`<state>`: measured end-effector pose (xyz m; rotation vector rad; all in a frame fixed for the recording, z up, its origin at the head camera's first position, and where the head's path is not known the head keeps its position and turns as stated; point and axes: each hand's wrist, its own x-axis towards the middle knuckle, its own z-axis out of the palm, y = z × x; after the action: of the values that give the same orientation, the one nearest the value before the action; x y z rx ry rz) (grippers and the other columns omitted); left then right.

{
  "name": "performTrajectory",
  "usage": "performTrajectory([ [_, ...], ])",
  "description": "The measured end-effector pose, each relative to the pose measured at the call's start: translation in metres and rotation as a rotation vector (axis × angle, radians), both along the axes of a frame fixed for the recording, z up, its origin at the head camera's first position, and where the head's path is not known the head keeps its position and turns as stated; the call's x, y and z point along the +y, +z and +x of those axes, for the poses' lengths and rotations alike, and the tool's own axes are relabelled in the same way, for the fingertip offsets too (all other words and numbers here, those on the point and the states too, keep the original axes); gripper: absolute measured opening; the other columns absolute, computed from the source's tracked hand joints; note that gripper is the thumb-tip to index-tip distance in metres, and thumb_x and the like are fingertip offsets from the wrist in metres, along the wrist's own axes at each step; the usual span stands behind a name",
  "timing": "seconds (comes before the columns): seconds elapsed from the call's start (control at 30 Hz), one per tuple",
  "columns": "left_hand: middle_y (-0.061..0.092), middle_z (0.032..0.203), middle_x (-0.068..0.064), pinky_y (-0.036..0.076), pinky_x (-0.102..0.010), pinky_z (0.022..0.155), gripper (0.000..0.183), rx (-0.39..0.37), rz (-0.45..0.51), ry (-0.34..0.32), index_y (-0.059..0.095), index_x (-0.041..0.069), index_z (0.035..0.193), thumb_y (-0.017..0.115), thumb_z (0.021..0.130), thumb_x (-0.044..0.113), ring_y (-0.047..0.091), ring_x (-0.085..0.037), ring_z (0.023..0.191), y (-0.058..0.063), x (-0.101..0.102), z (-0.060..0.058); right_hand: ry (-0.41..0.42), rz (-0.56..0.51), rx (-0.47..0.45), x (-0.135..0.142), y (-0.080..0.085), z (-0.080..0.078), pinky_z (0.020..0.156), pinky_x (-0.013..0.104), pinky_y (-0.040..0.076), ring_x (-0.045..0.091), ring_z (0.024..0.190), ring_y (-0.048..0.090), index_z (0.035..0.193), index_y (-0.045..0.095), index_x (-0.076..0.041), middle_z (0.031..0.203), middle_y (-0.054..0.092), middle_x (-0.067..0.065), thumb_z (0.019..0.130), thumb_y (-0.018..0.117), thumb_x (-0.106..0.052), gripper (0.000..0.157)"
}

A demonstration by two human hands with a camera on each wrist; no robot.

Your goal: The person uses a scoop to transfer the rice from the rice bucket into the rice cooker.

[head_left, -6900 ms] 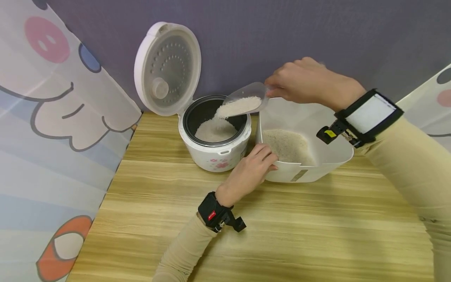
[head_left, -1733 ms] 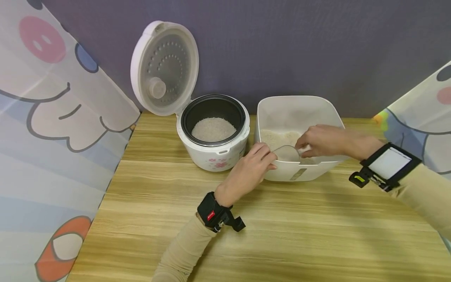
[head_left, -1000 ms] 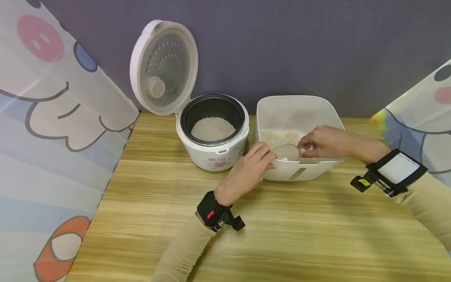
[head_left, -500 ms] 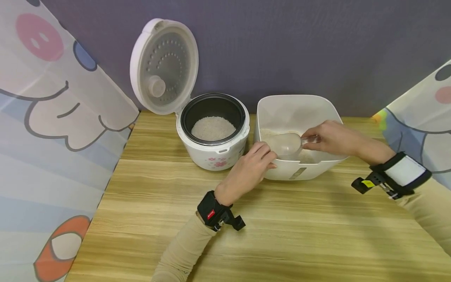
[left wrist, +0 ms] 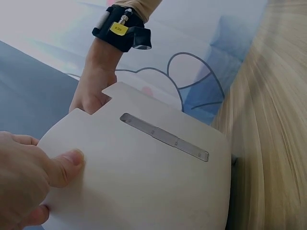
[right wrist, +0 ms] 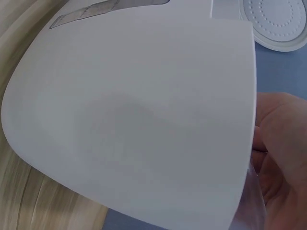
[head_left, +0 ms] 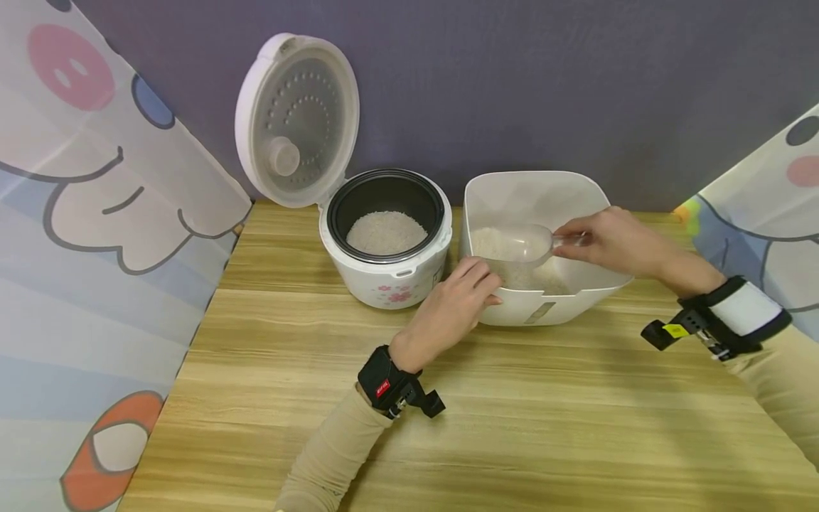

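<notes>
My right hand (head_left: pixel 617 240) grips the handle of a clear plastic scoop (head_left: pixel 527 245), held inside the mouth of a white rice bin (head_left: pixel 544 309). Rice (head_left: pixel 489 242) lies in the bin, partly hidden behind the scoop; how much the scoop carries is hard to tell. At the bin's front left corner my left hand (head_left: pixel 451 306) pinches the rim, its thumb (left wrist: pixel 67 167) pressed on the outer wall in the left wrist view. To the left stands a white rice cooker (head_left: pixel 377 281), lid (head_left: pixel 301 124) raised, with white rice (head_left: pixel 387 233) in its dark inner pot.
Bin and cooker stand side by side on a wood-grain table (head_left: pixel 512 427), close to a grey backdrop (head_left: pixel 480 85). Cartoon-printed sheets (head_left: pixel 128 235) border the table at left and right. The raised lid leans back toward the backdrop.
Earlier the right hand poured rice from the scoop into the cooker. It then lowered the scoop into the bin's rice, and has since lifted it slightly backward. The left hand stays on the rim.
</notes>
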<state>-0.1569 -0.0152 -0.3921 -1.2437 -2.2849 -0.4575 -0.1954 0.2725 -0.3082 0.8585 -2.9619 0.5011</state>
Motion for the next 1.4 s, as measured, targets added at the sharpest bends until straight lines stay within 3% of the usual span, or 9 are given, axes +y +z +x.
performTrajectory([
  [0.13, 0.057, 0.104, -0.001, 0.051, -0.021, 0.093, 0.015, 0.004, -0.007, 0.005, 0.063, 0.011, 0.104, 0.06, 0.104, 0.026, 0.054, -0.019, 0.109, 0.001, 0.0, 0.0, -0.033, -0.014, 0.014, 0.001, 0.002, 0.001, 0.055, 0.025, 0.045, 0.005, 0.061, 0.057, 0.105, 0.08, -0.007, 0.086, 0.077, -0.001, 0.086, 0.083, -0.015, 0.021],
  [0.3, 0.057, 0.104, -0.001, 0.051, -0.021, 0.092, 0.015, 0.001, -0.008, 0.002, 0.063, 0.011, 0.104, 0.06, 0.104, 0.026, 0.053, -0.019, 0.108, 0.002, -0.001, 0.001, -0.072, -0.022, 0.026, 0.005, 0.005, 0.004, 0.06, 0.023, 0.046, 0.008, 0.068, 0.064, 0.107, 0.08, -0.007, 0.089, 0.079, 0.001, 0.085, 0.084, -0.017, 0.025],
  [0.7, 0.057, 0.106, -0.002, 0.052, -0.02, 0.092, 0.013, -0.013, 0.001, -0.001, 0.063, 0.011, 0.104, 0.059, 0.105, 0.024, 0.054, -0.02, 0.113, 0.0, 0.0, 0.002, -0.179, -0.04, 0.016, 0.014, 0.021, 0.01, 0.062, 0.012, 0.04, -0.002, 0.07, 0.061, 0.108, 0.081, -0.01, 0.088, 0.079, 0.002, 0.083, 0.085, -0.019, 0.027],
  [0.9, 0.057, 0.106, -0.002, 0.052, -0.02, 0.092, 0.013, -0.025, 0.006, -0.012, 0.063, 0.011, 0.103, 0.059, 0.105, 0.023, 0.054, -0.02, 0.112, 0.0, 0.0, 0.002, -0.158, -0.051, 0.066, 0.018, 0.029, 0.011, 0.059, 0.012, 0.039, -0.007, 0.065, 0.055, 0.103, 0.082, -0.01, 0.081, 0.077, 0.001, 0.081, 0.085, -0.015, 0.023],
  [1.17, 0.057, 0.107, -0.002, 0.052, -0.02, 0.093, 0.013, -0.02, 0.001, -0.005, 0.062, 0.011, 0.103, 0.059, 0.105, 0.024, 0.054, -0.02, 0.114, 0.001, 0.0, 0.002, -0.19, -0.026, 0.038, 0.017, 0.049, 0.011, 0.061, 0.01, 0.04, -0.01, 0.071, 0.058, 0.109, 0.08, -0.012, 0.093, 0.079, 0.004, 0.087, 0.081, -0.022, 0.023],
  [1.4, 0.057, 0.107, -0.002, 0.053, -0.02, 0.091, 0.014, -0.02, 0.006, -0.003, 0.062, 0.011, 0.102, 0.059, 0.105, 0.024, 0.054, -0.02, 0.113, 0.001, -0.001, 0.003, -0.137, -0.007, 0.069, 0.006, 0.065, 0.004, 0.059, 0.012, 0.04, -0.007, 0.068, 0.058, 0.109, 0.08, -0.012, 0.094, 0.079, 0.006, 0.091, 0.078, -0.024, 0.022],
])
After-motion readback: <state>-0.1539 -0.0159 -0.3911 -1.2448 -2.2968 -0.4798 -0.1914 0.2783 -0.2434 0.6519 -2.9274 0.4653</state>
